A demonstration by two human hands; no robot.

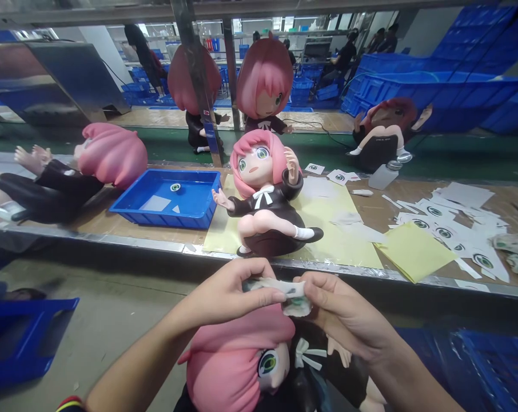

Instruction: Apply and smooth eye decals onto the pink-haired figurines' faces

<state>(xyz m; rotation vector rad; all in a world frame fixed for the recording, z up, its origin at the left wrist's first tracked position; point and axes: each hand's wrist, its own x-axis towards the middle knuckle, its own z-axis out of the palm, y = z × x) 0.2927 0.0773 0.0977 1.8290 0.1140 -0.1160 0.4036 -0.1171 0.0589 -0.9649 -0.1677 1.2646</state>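
Between my two hands is a stained white cloth (297, 308), bunched up, with green-grey smudges. My left hand (246, 290) pinches its left end, and my right hand (334, 300) grips the right end. Just below them a large pink-haired figure (233, 360) in black clothes lies on its side, low in the view. One green eye shows on its face; my right forearm covers part of its body. On the bench ahead sits a similar figure (259, 160) with both green eyes visible, one arm raised, on a yellow sheet (336, 200).
A shallow blue tray (168, 220) holds an eye decal and paper scraps. Eye decal sheets (445, 232), a folded yellow paper (415, 252) and a small bottle (383, 176) lie to the right. More figures stand or lie around the bench; a blue stool (23, 343) is at lower left.
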